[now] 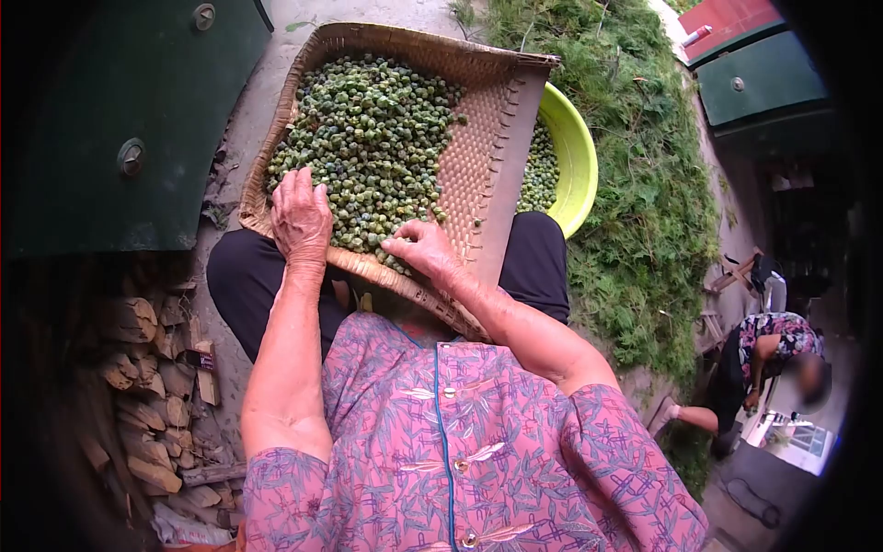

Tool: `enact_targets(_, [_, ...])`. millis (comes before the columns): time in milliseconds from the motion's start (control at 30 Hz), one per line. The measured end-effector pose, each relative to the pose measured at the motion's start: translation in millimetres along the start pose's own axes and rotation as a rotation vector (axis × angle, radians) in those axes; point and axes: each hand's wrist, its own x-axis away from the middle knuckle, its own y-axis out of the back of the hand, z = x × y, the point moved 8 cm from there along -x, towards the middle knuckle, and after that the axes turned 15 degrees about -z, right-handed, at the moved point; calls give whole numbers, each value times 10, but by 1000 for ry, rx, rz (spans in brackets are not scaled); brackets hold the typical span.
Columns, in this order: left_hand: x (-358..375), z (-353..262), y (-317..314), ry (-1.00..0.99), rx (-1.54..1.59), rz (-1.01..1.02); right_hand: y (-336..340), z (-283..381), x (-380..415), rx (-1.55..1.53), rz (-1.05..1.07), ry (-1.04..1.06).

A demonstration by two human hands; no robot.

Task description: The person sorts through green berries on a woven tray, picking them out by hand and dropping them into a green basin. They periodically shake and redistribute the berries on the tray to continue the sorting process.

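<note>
A shallow woven basket (480, 138) rests across my knees, heaped with small round green fruits (368, 129). My left hand (301, 216) lies at the basket's near left edge, its bent fingers over the fruits and its thumb apart. Near the middle of the front rim is my right hand (425, 250), thumb and forefinger pinched together at the edge of the heap. What sits between those fingertips is too small to make out. Just beyond the basket's right side stands a yellow-green basin (579, 156) holding more of the green fruits, partly hidden by the basket.
Cut green branches (635, 202) lie along the right. Split firewood (152, 414) is stacked at lower left, below a dark green panel (110, 120). At far right a person (773, 359) bends over beside a wooden stool (736, 274).
</note>
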Motion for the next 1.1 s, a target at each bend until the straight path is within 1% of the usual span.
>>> enact_targets(33, [-9,-7,1,-2,-1,-2,-56,-163,5,-211,48,-207])
enact_targets(100, [7,4,-3,-7,7,-20,-126,-316,12,-576,142,-486])
enact_targets(133, [9,17,-31,-10,-5,0,-129,-220,55,-812,274,-571])
enact_targets(167, [16,20,-28,-2,14,12,-137,-245,20,-913,253,-594])
enact_targets(233, [15,26,-30,-1,7,10,-67,-234,-9,-991,253,-605])
enact_targets(267, [15,33,-36,-3,5,11,-95,-265,-43,-1069,319,-597])
enact_targets(300, [19,37,-47,-5,5,9,-70,-200,-19,-1071,320,-597])
enact_targets(367, [17,32,-46,-8,6,9,62,-48,17,-1211,205,-628])
enact_targets(433, [16,33,-48,8,5,32,90,-139,-57,-1216,225,-608])
enact_targets(500, [20,36,-52,9,3,33,131,-108,-125,-1347,258,-545])
enact_targets(700, [21,27,-52,-19,-3,13,340,-100,-170,-1370,208,-540])
enact_targets(767, [10,13,-39,-23,-1,11,397,-116,-208,-1435,237,-515])
enact_targets(833, [9,11,-33,-25,-2,12,439,-137,-237,-1448,208,-532])
enact_targets(933, [16,6,-25,-29,-3,-5,548,-163,-257,-1466,99,-548])
enact_targets(967, [14,6,-22,-25,-9,-5,584,-156,-264,-1467,98,-548])
enact_targets(1033, [14,10,-32,-20,-6,1,747,-203,-321,-1468,-6,-553])
enact_targets(1067, [14,20,-38,-15,-3,7,849,-228,-357,-1514,-59,-588])
enact_targets(1100, [13,28,-39,-14,-4,6,999,-294,-423,-1517,-140,-548])
